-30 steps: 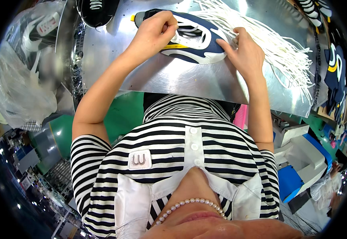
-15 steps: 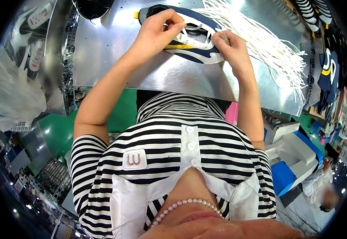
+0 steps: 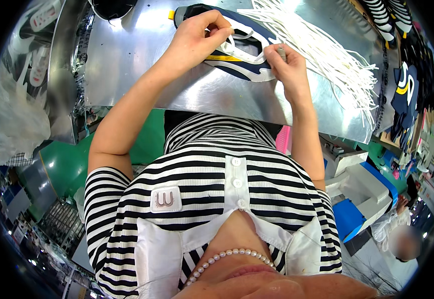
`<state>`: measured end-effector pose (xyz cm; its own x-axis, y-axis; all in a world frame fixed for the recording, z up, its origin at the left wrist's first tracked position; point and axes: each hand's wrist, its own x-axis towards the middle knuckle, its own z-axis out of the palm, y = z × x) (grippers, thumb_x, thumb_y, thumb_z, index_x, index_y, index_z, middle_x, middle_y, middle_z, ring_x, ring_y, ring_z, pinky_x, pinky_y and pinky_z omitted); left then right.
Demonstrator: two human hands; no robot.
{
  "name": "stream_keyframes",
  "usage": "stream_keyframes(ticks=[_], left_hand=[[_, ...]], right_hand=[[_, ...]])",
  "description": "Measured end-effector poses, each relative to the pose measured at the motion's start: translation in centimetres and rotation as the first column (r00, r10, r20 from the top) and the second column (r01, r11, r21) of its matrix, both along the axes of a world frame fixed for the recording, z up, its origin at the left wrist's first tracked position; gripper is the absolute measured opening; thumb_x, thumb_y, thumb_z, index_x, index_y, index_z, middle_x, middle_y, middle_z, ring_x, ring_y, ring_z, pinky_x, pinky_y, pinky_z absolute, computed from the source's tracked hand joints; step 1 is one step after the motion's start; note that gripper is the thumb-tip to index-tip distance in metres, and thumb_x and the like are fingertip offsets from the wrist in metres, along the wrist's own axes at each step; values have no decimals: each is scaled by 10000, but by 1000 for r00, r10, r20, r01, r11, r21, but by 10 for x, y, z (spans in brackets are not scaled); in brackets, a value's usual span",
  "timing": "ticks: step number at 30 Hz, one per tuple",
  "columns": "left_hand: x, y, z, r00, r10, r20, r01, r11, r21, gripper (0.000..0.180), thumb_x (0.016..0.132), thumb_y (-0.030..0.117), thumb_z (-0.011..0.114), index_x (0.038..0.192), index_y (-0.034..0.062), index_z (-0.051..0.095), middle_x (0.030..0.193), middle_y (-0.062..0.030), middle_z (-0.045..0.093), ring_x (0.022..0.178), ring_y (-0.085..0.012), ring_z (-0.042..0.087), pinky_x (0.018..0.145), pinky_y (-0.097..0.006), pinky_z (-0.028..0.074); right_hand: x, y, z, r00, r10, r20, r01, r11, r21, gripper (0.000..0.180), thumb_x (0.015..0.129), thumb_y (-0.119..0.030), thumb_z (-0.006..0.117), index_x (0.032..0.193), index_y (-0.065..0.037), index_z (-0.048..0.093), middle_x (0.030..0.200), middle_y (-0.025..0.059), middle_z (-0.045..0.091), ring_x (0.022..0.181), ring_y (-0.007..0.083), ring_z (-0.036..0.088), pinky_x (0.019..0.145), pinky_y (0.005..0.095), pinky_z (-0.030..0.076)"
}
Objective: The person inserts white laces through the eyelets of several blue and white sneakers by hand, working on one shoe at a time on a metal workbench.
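A navy, white and yellow shoe upper [image 3: 249, 73] lies on the metal table with its opening facing up. My left hand [image 3: 199, 42] is closed in a pinch at the upper's far-left side, on a white shoelace [image 3: 230, 46] that runs along the opening. At the right end of the opening, my right hand [image 3: 289, 70] is closed with thumb and finger at the white edge; its fingertips hide what exactly they grip. Something greyish is wrapped round one of its fingers. A thick bundle of white shoelaces [image 3: 321, 55] spreads just beyond my right hand.
The metal table [image 3: 127, 74] ends close to my body. A black item [image 3: 112, 7] sits at its far left, beside plastic-wrapped goods [image 3: 17, 99]. More shoe uppers [image 3: 407, 94] are stacked at the right. Lower right are a blue-and-white machine [image 3: 356, 199] and another person [image 3: 399, 234].
The whole view has shifted slightly left. My right hand's fingers have turned a little at the upper's edge; my left hand keeps its pinch with almost no motion.
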<state>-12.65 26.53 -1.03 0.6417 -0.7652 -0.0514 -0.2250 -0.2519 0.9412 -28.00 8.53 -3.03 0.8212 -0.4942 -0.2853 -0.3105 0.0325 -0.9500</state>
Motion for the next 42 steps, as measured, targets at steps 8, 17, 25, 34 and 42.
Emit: stream_keyframes(ticks=[8, 17, 25, 34, 42], left_hand=[[12, 16, 7, 946, -58, -318, -26, 967, -254, 115, 960, 124, 599, 988, 27, 654, 863, 8, 623, 684, -41, 418, 641, -187, 344], [151, 179, 62, 627, -283, -726, -643, 338, -687, 208, 911, -88, 458, 1103, -166, 452, 842, -78, 482, 674, -138, 422, 600, -265, 368], [-21, 5, 109, 722, -547, 424, 613, 789, -25, 64, 902, 23, 619, 920, -28, 654, 1203, -113, 612, 866, -120, 627, 703, -186, 483], [-22, -46, 60, 866, -248, 434, 261, 965, 31, 101, 900, 83, 666, 955, -1, 654, 1107, -50, 608, 879, -124, 579, 728, -248, 463], [-16, 6, 35, 924, -113, 365, -11, 947, 321, 321, 950, 311, 623, 1028, 8, 695, 982, -125, 696, 917, -207, 646, 823, -328, 491]], right_hand=[[4, -3, 2, 962, -154, 225, 163, 986, -22, 138, 950, -154, 636, 955, -17, 651, 707, -11, 597, 604, 49, 499, 540, 222, 393], [20, 9, -16, 989, -29, 144, 128, 647, -751, 141, 946, -201, 612, 979, -64, 618, 827, 145, 677, 706, 344, 650, 631, 439, 493], [10, -32, -10, 949, -79, 305, -8, 961, 276, 211, 979, -228, 600, 1026, -34, 669, 740, -58, 536, 583, 18, 391, 518, 175, 290], [-3, 3, 17, 931, 5, 364, -125, 944, 307, 182, 904, -146, 698, 1059, -53, 689, 824, -47, 634, 653, 5, 497, 543, 180, 361], [22, 4, 3, 968, -142, 209, 59, 931, 361, 253, 850, -109, 728, 1075, -16, 658, 808, 24, 705, 591, 20, 495, 518, 182, 376]])
